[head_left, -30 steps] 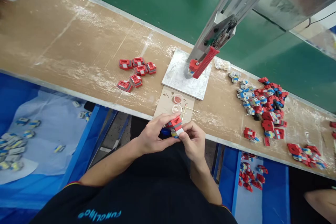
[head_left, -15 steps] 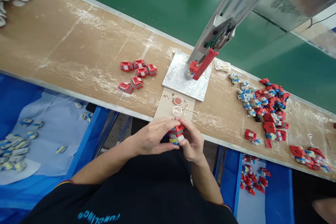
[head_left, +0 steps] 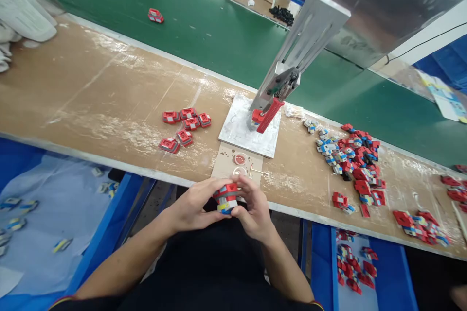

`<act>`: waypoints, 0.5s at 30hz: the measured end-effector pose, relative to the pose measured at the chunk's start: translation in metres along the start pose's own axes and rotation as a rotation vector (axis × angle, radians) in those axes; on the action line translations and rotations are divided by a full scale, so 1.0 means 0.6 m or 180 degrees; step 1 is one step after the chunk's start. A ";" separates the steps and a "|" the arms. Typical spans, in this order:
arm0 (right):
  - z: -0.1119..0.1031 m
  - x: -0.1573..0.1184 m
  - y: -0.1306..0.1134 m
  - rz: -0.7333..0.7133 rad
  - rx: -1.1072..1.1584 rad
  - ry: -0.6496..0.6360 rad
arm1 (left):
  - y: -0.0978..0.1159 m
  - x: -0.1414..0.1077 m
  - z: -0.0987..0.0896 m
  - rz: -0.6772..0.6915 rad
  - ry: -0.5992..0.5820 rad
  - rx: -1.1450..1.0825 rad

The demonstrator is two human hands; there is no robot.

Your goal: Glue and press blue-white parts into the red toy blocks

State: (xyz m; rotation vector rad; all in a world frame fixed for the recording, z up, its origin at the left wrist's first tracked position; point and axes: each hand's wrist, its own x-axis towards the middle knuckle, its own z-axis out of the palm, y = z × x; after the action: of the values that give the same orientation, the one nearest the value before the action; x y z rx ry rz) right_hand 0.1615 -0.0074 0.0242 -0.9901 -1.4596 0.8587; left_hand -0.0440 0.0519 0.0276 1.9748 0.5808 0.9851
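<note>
Between my two hands, at the table's front edge, is a small red, grey and white toy part point(head_left: 226, 197) with yellow and blue at its lower end. My left hand point(head_left: 199, 204) closes round its left side. Fingers and thumb of my right hand point(head_left: 254, 209) press on its right side. Just beyond them, two small round dishes, one with red paste point(head_left: 240, 159), lie on a cardboard piece point(head_left: 222, 163) beside a thin stick. Behind stands a press with a red handle point(head_left: 270, 115) over a metal plate point(head_left: 233, 129).
Several red parts point(head_left: 189, 123) lie left of the plate. A large pile of red, white and blue parts point(head_left: 359, 155) is on the right. Blue bins point(head_left: 124, 223) flank me below the table. A green belt point(head_left: 109, 5) runs behind, carrying one red part.
The view has shifted, showing more of the far side. The held part is turned slightly, with its front showing more between the fingers. Both hands still grip it.
</note>
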 end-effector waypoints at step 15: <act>-0.095 0.219 0.060 0.0623 -0.0568 0.0751 | -0.099 0.155 -0.071 -0.0400 -0.0173 -0.0319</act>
State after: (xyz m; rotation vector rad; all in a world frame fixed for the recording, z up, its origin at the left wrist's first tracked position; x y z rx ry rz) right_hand 0.2182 0.1265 0.0482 -1.3388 -1.2673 0.7300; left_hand -0.0264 0.1688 0.0320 1.8478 0.6059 0.8641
